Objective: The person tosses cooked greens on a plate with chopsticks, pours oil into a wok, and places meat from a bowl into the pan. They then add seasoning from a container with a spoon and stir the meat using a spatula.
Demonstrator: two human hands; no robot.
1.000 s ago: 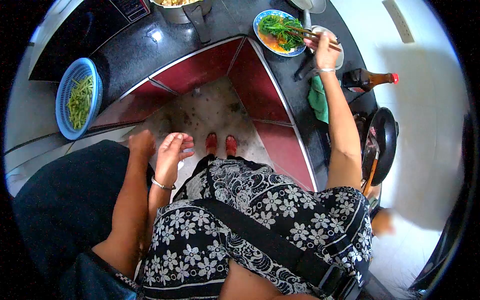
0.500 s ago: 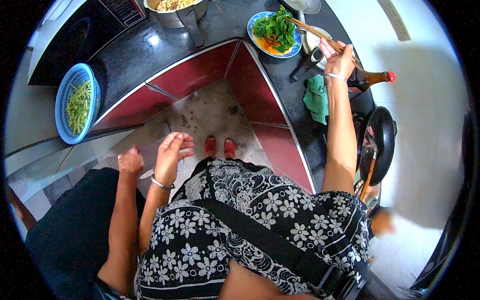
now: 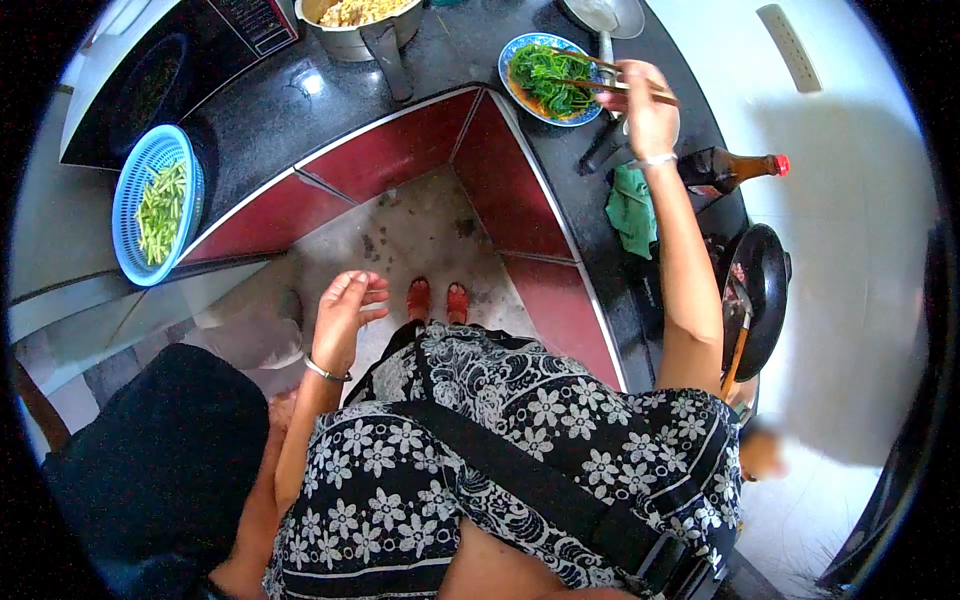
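My right hand grips a pair of wooden chopsticks above the counter's right arm. Their front ends reach into cooked leafy greens on a blue-and-white plate. Reddish-orange sauce shows along the plate's lower edge. Low in front of my body, my left hand hangs in the air with its fingers loosely bent and apart, holding nothing. A green cloth lies under my right wrist, beside a bottle with a red cap.
A wok with a wooden-handled spatula stands at right. Sliced green vegetables fill a blue basket at left. A metal pot sits at the back. Another person is close on my left.
My right hand has moved left and slightly down, bringing the chopsticks lower over the greens, which now lie flatter. The other person's arm has pulled back. My left hand barely differs.
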